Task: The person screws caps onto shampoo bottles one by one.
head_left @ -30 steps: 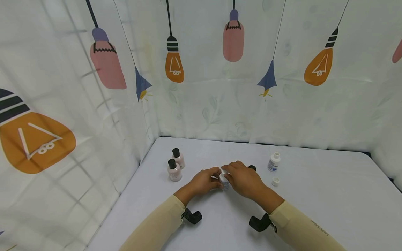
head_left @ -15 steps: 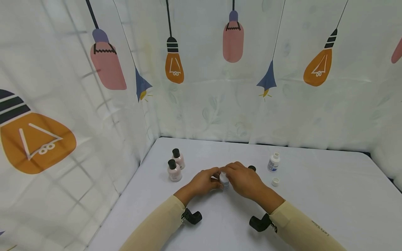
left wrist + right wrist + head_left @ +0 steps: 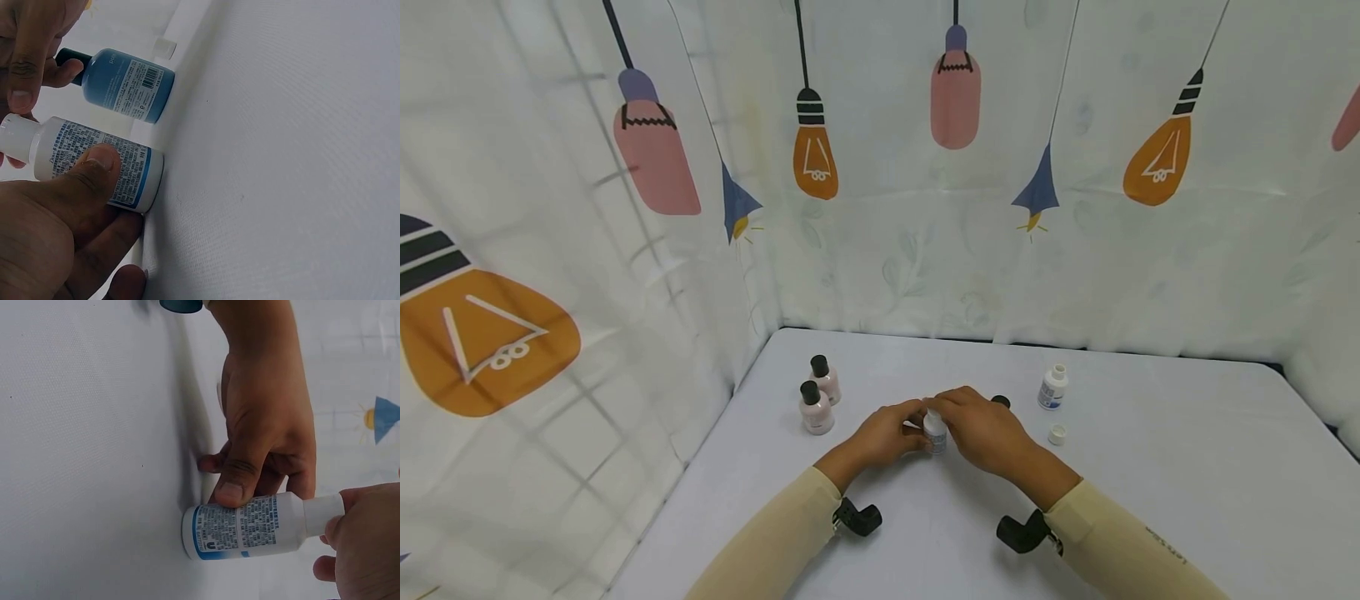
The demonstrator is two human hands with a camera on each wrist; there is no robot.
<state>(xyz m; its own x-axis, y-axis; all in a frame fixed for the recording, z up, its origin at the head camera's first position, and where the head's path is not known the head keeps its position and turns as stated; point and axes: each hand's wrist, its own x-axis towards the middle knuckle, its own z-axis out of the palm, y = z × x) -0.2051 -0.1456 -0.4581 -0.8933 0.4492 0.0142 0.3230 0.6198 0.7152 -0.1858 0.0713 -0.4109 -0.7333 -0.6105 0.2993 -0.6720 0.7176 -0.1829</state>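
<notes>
In the middle of the table, my left hand (image 3: 887, 435) holds a small white bottle (image 3: 936, 435) upright by its body. The left wrist view shows the thumb lying across the printed label (image 3: 134, 165), which has a blue band near the base. My right hand (image 3: 981, 423) reaches over from the other side, its fingers pinching the white cap (image 3: 322, 514) on the bottle's neck. Behind the right hand stands a blue bottle (image 3: 128, 84) with a black cap (image 3: 1002, 402); the head view shows little more than that cap.
Two pale pink bottles, one nearer (image 3: 817, 410) and one farther (image 3: 826, 380), stand at the left with black caps. To the right is another white bottle (image 3: 1054, 388) with its neck uncovered, and a loose white cap (image 3: 1057, 434) lies in front of it.
Since a second ago the right fingers have shifted slightly over the white cap. The left hand and the bottle stay in place.
</notes>
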